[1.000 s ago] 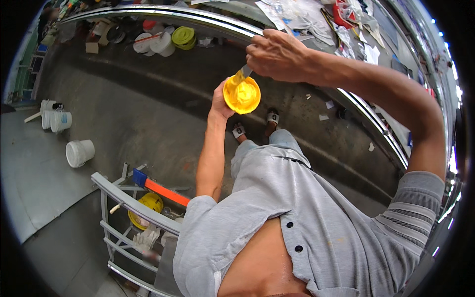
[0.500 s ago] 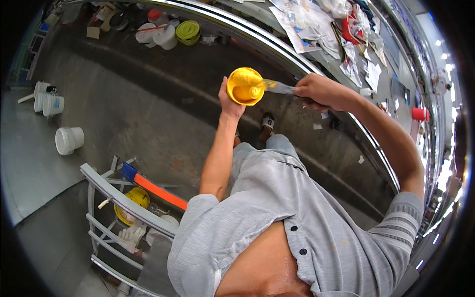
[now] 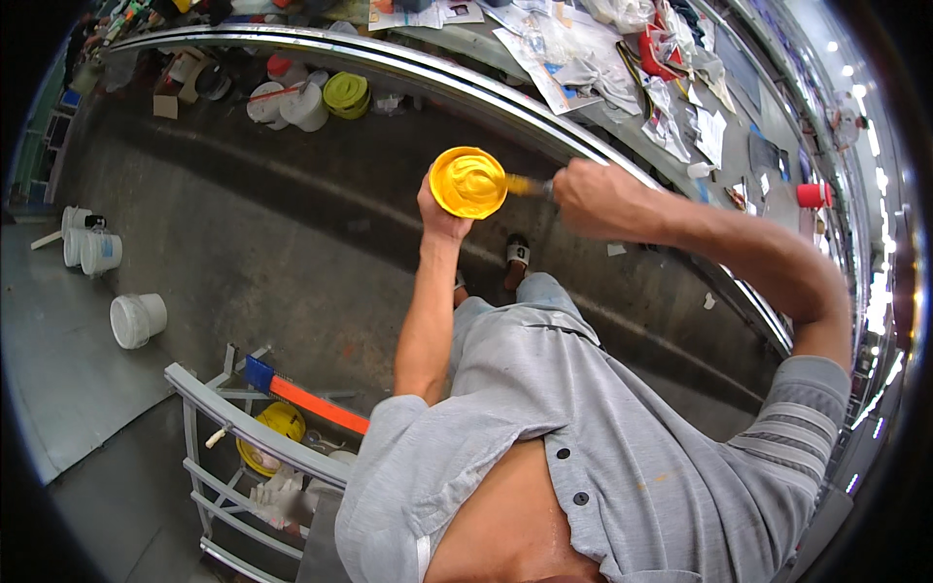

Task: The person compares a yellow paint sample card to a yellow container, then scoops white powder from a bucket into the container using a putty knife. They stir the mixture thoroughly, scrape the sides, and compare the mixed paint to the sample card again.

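My left hand (image 3: 442,218) is wrapped round a round yellow tub (image 3: 476,216) from its left and near side, holding it out ahead of me. Thick yellow paste (image 3: 472,179) fills it, with a swirled surface. In my closed right hand (image 3: 603,199), just right of the tub, is a spatula (image 3: 526,185). Yellow paste coats its blade, which is smeared by motion and meets the tub's right rim; I cannot tell whether the tip is inside.
A long metal-edged bench (image 3: 428,66) with papers and plastic runs across the far side. White buckets (image 3: 305,107) and a yellow-green tub (image 3: 346,94) stand under it. A grey metal frame (image 3: 258,425) is at the near left, with an orange-and-blue bar (image 3: 316,401) across it.
The spatula has pulled back from over the paste to the tub's right rim. The paste now looks spread in a swirl. The tub has shifted slightly left and nearer.
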Tool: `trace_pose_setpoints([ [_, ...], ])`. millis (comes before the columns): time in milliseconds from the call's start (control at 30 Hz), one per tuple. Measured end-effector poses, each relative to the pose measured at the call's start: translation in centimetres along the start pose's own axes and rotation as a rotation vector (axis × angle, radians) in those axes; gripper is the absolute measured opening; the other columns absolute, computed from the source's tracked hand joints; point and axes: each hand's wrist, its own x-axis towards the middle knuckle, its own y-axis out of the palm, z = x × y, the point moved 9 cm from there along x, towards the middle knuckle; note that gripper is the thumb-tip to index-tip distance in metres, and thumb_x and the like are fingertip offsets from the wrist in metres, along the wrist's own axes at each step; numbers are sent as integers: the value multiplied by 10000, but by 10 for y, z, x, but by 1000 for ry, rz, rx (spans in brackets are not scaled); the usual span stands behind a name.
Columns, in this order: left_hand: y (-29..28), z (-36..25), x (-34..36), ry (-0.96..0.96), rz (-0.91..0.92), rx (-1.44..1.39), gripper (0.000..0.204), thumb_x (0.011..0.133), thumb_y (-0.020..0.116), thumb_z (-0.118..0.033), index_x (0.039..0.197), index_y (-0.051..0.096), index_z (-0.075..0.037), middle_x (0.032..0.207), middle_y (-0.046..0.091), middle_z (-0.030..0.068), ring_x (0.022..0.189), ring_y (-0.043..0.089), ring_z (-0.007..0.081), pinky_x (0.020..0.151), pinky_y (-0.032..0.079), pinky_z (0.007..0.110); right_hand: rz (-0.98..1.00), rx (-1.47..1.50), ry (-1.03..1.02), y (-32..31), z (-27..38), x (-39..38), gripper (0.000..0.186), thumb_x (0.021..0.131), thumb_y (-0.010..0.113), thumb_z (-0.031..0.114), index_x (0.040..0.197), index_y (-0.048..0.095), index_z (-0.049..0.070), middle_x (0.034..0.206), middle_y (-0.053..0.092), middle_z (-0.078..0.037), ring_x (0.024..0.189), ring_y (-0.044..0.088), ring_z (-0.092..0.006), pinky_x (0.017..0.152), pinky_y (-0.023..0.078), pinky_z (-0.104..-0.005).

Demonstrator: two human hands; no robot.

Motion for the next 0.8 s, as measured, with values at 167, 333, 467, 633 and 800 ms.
trace_pose_setpoints([
  [167, -37, 4, -11, 119, -196, -34, 513, 971, 388, -432, 1225, 613, -48, 1239, 642, 140, 1134, 616, 331, 1015, 462, 534, 197, 1021, 326, 68, -22, 5, 407, 947, 573, 364, 726, 630, 27, 564, 528, -18, 468, 474, -112, 420, 383, -296],
  [333, -26, -44, -9, 165, 44, 103, 492, 963, 454, -447, 1274, 584, -88, 1229, 648, 122, 1136, 621, 307, 992, 500, 487, -157, 609, 94, 73, 26, 7, 433, 904, 590, 376, 841, 707, -36, 736, 688, -221, 686, 702, -354, 640, 570, -442],
  [467, 42, -46, -10, 101, 23, 246, 524, 978, 425, -487, 1204, 603, -49, 1172, 661, 118, 1089, 626, 296, 983, 491, 472, -224, 774, 279, 95, -43, 30, 417, 942, 548, 339, 880, 701, -43, 831, 692, -255, 752, 694, -395, 644, 556, -468],
  [633, -5, -60, 12, 134, 21, 193, 523, 986, 413, -461, 1202, 611, -27, 1203, 658, 138, 1111, 630, 320, 988, 493, 480, -3, 660, 105, 32, -10, 15, 348, 947, 508, 282, 936, 721, 7, 898, 700, -237, 851, 700, -387, 752, 565, -474],
  [800, -6, -47, 11, 79, -91, 205, 570, 967, 452, -501, 1242, 591, -22, 1222, 647, 143, 1120, 623, 305, 992, 485, 462, -112, 425, 95, 42, 19, -6, 367, 948, 547, 310, 907, 713, -14, 832, 695, -248, 789, 703, -397, 698, 566, -468],
])
